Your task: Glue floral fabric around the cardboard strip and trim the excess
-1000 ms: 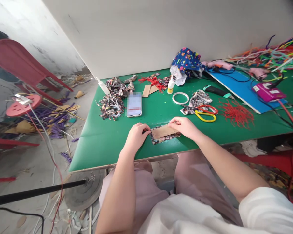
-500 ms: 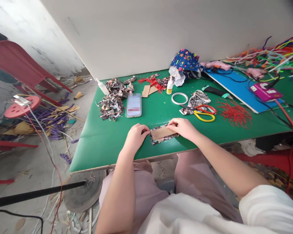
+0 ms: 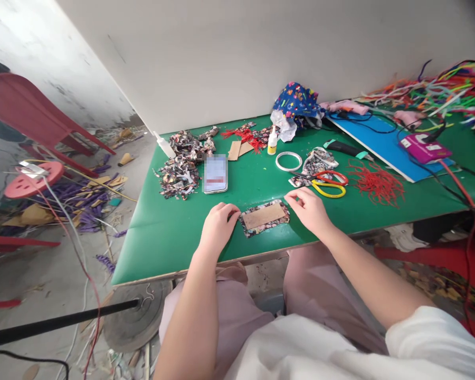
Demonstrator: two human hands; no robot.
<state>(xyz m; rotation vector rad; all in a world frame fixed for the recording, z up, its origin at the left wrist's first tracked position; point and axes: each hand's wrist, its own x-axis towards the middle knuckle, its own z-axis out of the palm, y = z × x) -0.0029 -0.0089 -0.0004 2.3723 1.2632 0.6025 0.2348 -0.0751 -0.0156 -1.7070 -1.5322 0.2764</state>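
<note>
A small rectangle of dark flowered fabric point(image 3: 261, 229) lies on the green table. On top of it sits a flat strip of brown cardboard point(image 3: 264, 215), leaving a border of fabric around it. My left hand point(image 3: 218, 224) is at the fabric's left edge, thumb and forefinger closed together there; whether they grip the edge or just touch it is hard to see. Beyond the upper right corner of the fabric, my right hand point(image 3: 309, 211) is off the cardboard, with its fingers bent, slightly apart and holding nothing visible.
Behind the hands lie a phone point(image 3: 216, 177), a fabric scrap heap point(image 3: 180, 177), a glue bottle point(image 3: 272, 141), a tape roll point(image 3: 288, 161), scissors point(image 3: 329, 189) and red cords point(image 3: 376, 182). A blue board point(image 3: 374, 145) and a purple power box point(image 3: 425, 148) are on the right.
My right hand has let go of the cardboard's right end and moved right, uncovering that end and the fabric border there. My left hand stays by the left edge.
</note>
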